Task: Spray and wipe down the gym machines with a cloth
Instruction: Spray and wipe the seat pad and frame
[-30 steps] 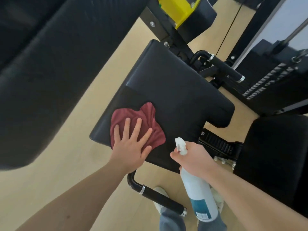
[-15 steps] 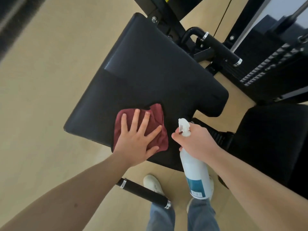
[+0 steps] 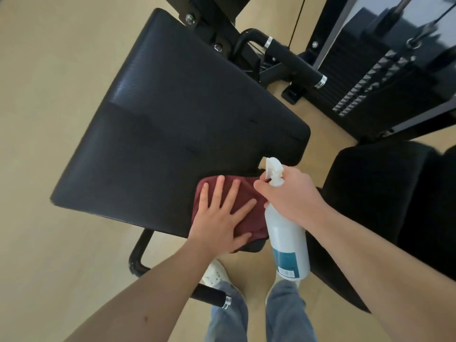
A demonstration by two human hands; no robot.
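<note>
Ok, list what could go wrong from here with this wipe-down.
1. The cloth lies at the near corner of the seat pad, partly over the edge. Another stroke that way may drag it off onto the floor.
2. The right hand holds the spray bottle close beside the left hand, so a wide wipe could knock it.

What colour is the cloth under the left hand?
Dark red, maroon cloth; the head view shows it, left hand on top.

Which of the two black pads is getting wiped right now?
The large pad in the middle: the left hand presses the maroon cloth on its near corner. The pad at right has no cloth on it.
</note>
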